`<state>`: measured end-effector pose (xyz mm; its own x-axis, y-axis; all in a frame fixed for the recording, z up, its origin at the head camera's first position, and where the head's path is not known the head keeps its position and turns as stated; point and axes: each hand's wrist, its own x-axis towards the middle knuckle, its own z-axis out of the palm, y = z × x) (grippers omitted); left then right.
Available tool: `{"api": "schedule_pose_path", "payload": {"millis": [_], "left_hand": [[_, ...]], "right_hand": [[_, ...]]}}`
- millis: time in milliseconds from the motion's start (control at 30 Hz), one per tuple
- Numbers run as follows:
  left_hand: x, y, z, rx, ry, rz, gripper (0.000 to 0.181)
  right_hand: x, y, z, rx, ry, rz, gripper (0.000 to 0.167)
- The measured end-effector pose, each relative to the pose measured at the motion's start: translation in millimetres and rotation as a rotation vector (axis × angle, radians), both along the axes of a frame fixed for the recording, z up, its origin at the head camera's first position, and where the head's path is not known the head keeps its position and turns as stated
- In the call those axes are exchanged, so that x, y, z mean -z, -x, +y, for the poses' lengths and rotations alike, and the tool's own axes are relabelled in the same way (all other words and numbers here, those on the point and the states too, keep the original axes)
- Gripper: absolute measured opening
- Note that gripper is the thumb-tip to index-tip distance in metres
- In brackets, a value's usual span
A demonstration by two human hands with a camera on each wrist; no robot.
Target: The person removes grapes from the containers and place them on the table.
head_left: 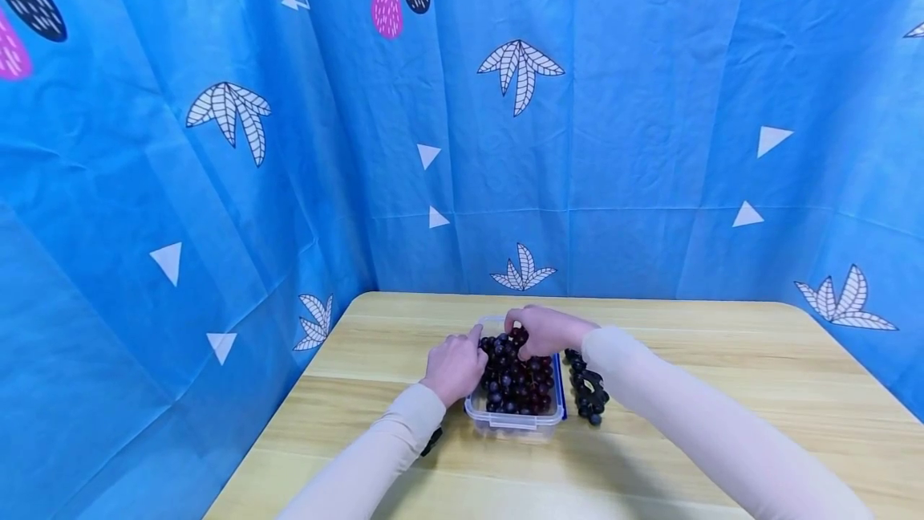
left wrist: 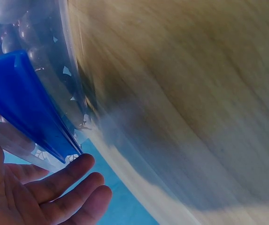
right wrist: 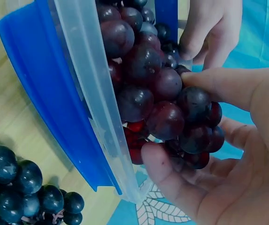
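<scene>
A clear plastic food container [head_left: 516, 421] with blue side latches [right wrist: 54, 98] stands on the table, filled with dark red and purple grapes [head_left: 508, 383]. At its far right corner my right hand [head_left: 545, 331] curls thumb and fingers round the end of a grape bunch [right wrist: 195, 119], inside the rim. Along the left side, my left hand [head_left: 456, 367] rests at the rim. In the left wrist view its fingers [left wrist: 64, 180] are loosely extended by the blue latch [left wrist: 28, 103]; its thumb is hidden there.
Right of the container lies another bunch of black grapes [head_left: 588, 392], partly under my right forearm. A small dark thing [head_left: 431, 441] shows beside my left sleeve. The wooden table [head_left: 686, 335] meets a blue patterned curtain [head_left: 635, 143] behind and at the left.
</scene>
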<state>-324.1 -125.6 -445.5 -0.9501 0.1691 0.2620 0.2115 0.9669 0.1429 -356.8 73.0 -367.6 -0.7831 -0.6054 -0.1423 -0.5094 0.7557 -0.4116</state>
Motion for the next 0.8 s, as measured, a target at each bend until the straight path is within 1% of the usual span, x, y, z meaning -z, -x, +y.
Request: {"api": "schedule_pose_path", "payload": {"millis": [233,500,633,800], "left_hand": [[-0.6,0.8,-0.5,0.011,-0.011,-0.005,0.053],[-2.8,-0.9,0.0,0.007,0.004,-0.008,0.051],[-2.8,-1.6,0.3,0.006,0.003,-0.008,0.052],[-2.3,-1.1,0.2,0.007,-0.005,-0.009,0.053]], "right_hand": [[-3.3,-7.5,2.0,-0.013,0.107,0.056,0.033],[-8.0,-19.8,3.1,-0.018,0.126,0.125,0.037],[-10.0,-24.4,7.2,-0.019,0.16,0.15,0.037],[-12.4,-26.6,15.0,-0.014,0.222,0.166,0.036]]}}
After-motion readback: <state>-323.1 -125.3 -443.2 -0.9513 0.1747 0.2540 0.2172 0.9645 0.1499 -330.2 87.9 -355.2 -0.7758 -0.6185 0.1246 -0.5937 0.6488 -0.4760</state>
